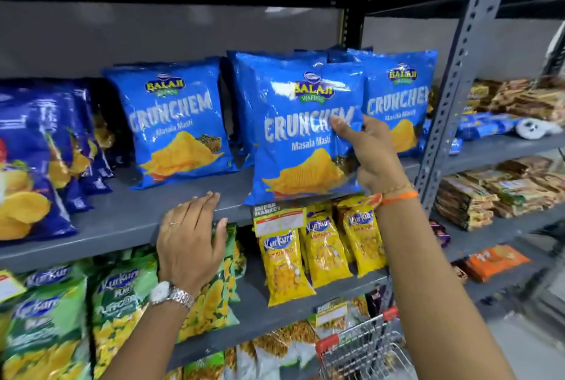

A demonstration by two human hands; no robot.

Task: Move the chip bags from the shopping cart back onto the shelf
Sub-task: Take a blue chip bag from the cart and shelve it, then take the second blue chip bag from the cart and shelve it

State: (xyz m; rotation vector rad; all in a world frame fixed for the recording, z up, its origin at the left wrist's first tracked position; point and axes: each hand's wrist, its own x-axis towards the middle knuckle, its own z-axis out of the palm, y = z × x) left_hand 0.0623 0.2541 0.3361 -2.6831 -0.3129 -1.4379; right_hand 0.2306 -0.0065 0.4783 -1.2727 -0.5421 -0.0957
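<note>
A blue Crunchem chip bag point(301, 132) stands upright at the front edge of the grey shelf point(122, 220), and my right hand point(371, 153) grips its right side, thumb across the front. More blue Crunchem bags stand behind and beside it, one to the left point(174, 123) and one to the right point(400, 98). My left hand point(191, 239), with a watch on the wrist, rests flat on the shelf's front edge, fingers apart, holding nothing. A corner of the shopping cart point(363, 349), wire with red trim, shows at the bottom, below my right arm.
Dark blue chip bags point(33, 171) fill the shelf's left end. Green Kurkure bags point(119, 303) and yellow Kurkure bags point(287, 263) stand on the shelf below. A perforated metal upright point(452, 80) separates a neighbouring rack of biscuit packs point(495, 196) on the right.
</note>
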